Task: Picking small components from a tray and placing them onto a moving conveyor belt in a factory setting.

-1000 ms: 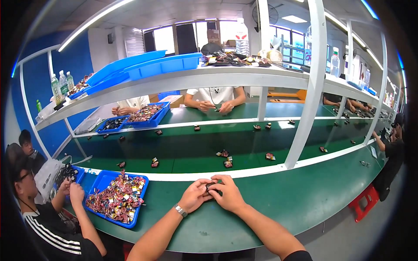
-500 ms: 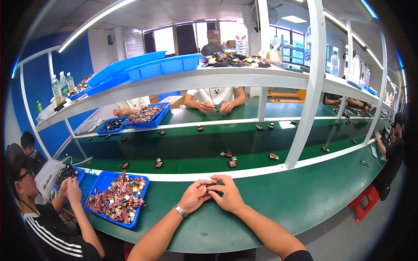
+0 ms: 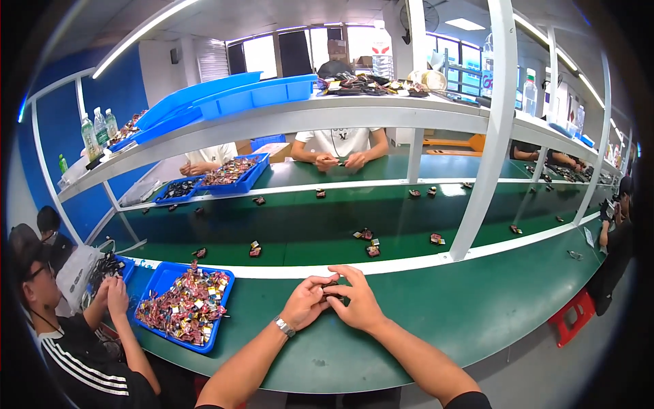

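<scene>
Both hands meet above the near green worktop (image 3: 422,307). My left hand (image 3: 306,303), with a metal watch on its wrist, pinches a small dark part (image 3: 332,289) with a reddish tint. My right hand (image 3: 357,303) grips the same part from the other side, its index finger arched over the top. Fingers cover most of the part, so its exact kind does not show. Left of my hands, a blue tray (image 3: 144,327) holds a heap of small reddish parts (image 3: 184,307) with white and yellow labels.
Beyond a white rail (image 3: 293,271), similar parts (image 3: 372,250) lie scattered on a dark green belt (image 3: 306,235). A white post (image 3: 480,157) and an overhead shelf (image 3: 272,129) stand ahead. A co-worker (image 3: 82,327) sits at left; another (image 3: 340,146) works opposite. A red stool (image 3: 571,317) stands right.
The view has shifted slightly. My right index finger is raised and arched more than before. Both hands still hold the small part. Parts on the belt appear a little farther right.
</scene>
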`<state>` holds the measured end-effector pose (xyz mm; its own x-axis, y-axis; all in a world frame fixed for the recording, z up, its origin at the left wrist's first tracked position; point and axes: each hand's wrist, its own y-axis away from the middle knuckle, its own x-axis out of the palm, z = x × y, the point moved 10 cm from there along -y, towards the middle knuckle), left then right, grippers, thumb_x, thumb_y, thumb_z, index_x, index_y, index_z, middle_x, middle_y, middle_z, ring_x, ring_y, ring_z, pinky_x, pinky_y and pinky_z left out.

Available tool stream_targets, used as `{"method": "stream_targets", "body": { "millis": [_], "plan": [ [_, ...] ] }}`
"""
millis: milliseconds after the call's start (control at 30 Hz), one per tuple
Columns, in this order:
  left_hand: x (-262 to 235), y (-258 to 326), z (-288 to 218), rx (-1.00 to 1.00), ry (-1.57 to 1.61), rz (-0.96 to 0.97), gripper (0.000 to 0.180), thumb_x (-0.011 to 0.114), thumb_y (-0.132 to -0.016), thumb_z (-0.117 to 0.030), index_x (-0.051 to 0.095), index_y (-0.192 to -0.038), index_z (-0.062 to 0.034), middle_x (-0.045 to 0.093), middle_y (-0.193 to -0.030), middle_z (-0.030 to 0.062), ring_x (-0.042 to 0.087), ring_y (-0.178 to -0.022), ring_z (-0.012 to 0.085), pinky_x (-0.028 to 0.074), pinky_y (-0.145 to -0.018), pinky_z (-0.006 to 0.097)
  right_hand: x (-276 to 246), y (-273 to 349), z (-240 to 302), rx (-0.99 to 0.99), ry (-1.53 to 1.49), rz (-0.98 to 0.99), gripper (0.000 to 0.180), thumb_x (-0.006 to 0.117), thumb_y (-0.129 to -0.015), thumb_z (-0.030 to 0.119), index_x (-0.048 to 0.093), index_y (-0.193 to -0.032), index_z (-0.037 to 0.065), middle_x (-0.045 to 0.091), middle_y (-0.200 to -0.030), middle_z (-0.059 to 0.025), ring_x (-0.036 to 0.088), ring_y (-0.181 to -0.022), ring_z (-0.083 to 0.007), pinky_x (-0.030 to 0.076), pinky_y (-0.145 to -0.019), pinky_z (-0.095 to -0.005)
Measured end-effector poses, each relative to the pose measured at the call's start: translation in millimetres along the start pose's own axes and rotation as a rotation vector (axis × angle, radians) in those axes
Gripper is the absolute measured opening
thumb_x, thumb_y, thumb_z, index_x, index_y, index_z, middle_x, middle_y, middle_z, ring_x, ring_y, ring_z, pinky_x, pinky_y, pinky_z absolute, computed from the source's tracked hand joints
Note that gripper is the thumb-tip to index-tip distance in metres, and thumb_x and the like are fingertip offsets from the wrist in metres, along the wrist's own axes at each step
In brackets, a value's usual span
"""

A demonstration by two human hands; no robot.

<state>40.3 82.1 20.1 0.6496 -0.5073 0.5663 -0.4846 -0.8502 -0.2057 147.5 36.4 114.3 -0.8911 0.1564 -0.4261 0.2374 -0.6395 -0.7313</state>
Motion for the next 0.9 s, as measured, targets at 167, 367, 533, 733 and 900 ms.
{"method": "stream_targets", "body": {
  "millis": [167,367,533,733,900],
  "plan": [
    [3,-2,1,-0.007,0.035,0.061,0.021,0.056,-0.096,-0.012,0.055,-0.117,-0.0092,0.048,-0.141,0.0101,0.052,-0.122,0.0227,0.044,-0.103,0.044,-4,2,-2,-0.001,0.04,-0.035,0.018,0.074,-0.071,0.005,0.072,-0.089,0.009,0.056,-0.126,-0.0097,0.049,-0.12,-0.0304,0.044,-0.099,-0.0407],
    [8,2,-2,0.017,0.035,0.059,0.022,0.057,-0.096,-0.012,0.056,-0.118,-0.0093,0.049,-0.141,0.0101,0.053,-0.122,0.0227,0.044,-0.103,0.043,-3,4,0,0.021,-0.005,-0.027,0.017,0.073,-0.072,0.005,0.072,-0.089,0.009,0.056,-0.127,-0.0092,0.049,-0.12,-0.0302,0.044,-0.099,-0.0404],
    [1,-1,3,0.034,0.029,0.047,0.022,0.057,-0.096,-0.011,0.055,-0.118,-0.0095,0.049,-0.14,0.0097,0.054,-0.12,0.0221,0.044,-0.102,0.042,3,5,-9,0.067,-0.057,-0.012,0.017,0.072,-0.073,0.004,0.071,-0.09,0.008,0.055,-0.129,-0.0095,0.049,-0.12,-0.0304,0.043,-0.099,-0.0401],
    [-1,-3,3,0.016,0.002,-0.051,0.025,0.054,-0.097,-0.011,0.052,-0.122,-0.0065,0.051,-0.137,0.0086,0.055,-0.118,0.0212,0.045,-0.102,0.043,2,4,-3,-0.008,0.053,0.013,0.023,0.07,-0.075,0.002,0.068,-0.098,0.006,0.055,-0.127,-0.0116,0.051,-0.119,-0.0302,0.047,-0.093,-0.0392],
    [-6,0,2,-0.006,-0.008,-0.064,0.026,0.054,-0.097,-0.013,0.05,-0.123,-0.006,0.055,-0.13,0.0086,0.055,-0.116,0.0199,0.045,-0.102,0.043,-3,2,0,-0.028,0.097,-0.096,0.02,0.071,-0.074,-0.001,0.066,-0.093,0.005,0.058,-0.102,-0.0094,0.061,-0.095,-0.0253,0.054,-0.075,-0.0329]
  ]
}}
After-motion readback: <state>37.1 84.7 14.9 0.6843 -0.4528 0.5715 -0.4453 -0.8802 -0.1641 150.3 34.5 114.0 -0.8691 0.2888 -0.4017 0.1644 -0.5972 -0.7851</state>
